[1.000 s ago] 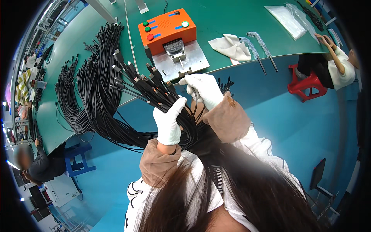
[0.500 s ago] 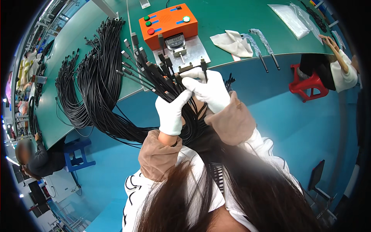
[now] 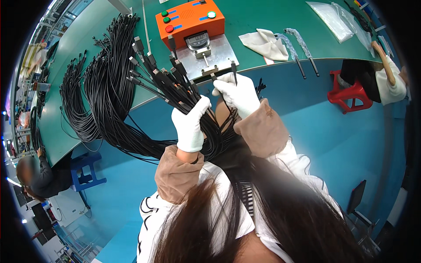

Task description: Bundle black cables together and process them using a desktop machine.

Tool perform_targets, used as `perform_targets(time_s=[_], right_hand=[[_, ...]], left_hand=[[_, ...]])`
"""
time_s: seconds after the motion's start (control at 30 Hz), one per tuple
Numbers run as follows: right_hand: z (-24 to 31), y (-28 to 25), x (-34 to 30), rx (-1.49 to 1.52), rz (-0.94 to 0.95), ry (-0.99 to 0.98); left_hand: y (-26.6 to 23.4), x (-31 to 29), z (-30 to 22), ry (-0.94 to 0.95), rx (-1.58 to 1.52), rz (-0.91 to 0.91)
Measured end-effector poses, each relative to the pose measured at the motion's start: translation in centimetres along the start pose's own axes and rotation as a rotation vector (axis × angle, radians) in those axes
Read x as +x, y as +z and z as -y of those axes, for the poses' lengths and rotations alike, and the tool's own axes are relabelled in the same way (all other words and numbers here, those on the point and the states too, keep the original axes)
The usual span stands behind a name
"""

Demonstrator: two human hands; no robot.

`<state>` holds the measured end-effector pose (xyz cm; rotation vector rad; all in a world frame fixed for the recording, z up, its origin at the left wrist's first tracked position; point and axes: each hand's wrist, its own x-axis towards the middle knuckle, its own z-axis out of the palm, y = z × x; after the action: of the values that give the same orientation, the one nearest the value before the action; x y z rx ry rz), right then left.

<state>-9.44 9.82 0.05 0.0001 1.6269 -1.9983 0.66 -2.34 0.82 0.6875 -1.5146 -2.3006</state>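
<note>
White-gloved left hand (image 3: 190,127) clenched around a thick bundle of black plug-tipped cables (image 3: 175,94) fanning over the green counter (image 3: 272,26) edge, gloved right hand (image 3: 239,93) pinching one black cable plug (image 3: 234,71) just beside the orange box-shaped test machine (image 3: 193,22), blue floor open beyond.

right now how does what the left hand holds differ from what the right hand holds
The left hand grips a thick bundle of black cables, their plug ends fanning up and to the left; the right hand pinches a single cable, its plug pointing up. The bundle fills a closed fist, while the single cable sits between the fingertips. Both are thin black cables with plugs, held in white gloves before the orange machine.
</note>
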Motion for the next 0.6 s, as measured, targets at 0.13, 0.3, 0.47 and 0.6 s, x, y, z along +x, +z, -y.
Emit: perform_targets(time_s=[0.13,0.3,0.47,0.6], right_hand=[[-0.3,0.5,0.5,0.084,0.017,0.034],[-0.2,1.1,0.2,0.038,-0.027,-0.003],[-0.1,0.6,0.5,0.037,-0.062,-0.008],[0.3,1.3,0.6,0.071,-0.051,-0.009]], left_hand=[[-0.3,0.0,0.0,0.011,-0.014,0.008],[-0.6,0.2,0.1,-0.001,-0.01,0.032],[0.1,0.4,0.4,-0.03,-0.045,0.038],[-0.2,0.3,-0.1,-0.033,-0.045,0.029]])
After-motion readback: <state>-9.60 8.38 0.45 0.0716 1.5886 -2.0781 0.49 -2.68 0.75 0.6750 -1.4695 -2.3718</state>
